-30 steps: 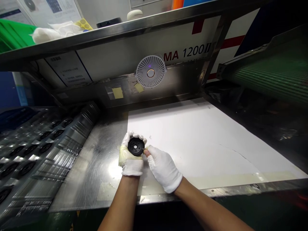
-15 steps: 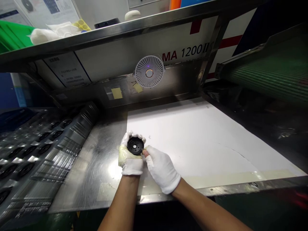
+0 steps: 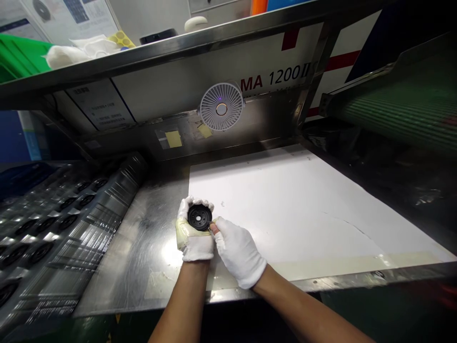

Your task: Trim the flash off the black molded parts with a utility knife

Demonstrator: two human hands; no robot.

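A round black plastic part [image 3: 199, 217], wheel-like with a pale centre hole and smaller holes around it, lies face up in my left hand [image 3: 184, 232]. The white-gloved fingers of that hand curl round its far rim. My right hand [image 3: 238, 251], also gloved in white but with a bare thumb tip, is closed in a pinch at the part's near right edge. Something small and dark shows at that thumb tip, too small to make out. Both hands are above the steel bench [image 3: 124, 257], by the left edge of a white sheet [image 3: 271, 209].
On the left, stacked clear plastic trays [image 3: 96, 228] hold several similar black round parts. A small round fan [image 3: 222, 107] is mounted at the back under a metal shelf [image 3: 228, 35]. A green bin [image 3: 24, 57] stands on the shelf. At right is a green ribbed conveyor belt [image 3: 400, 105].
Both hands and the black part have shifted very slightly left. The left hand's hold and the right hand's pinch at the edge look the same.
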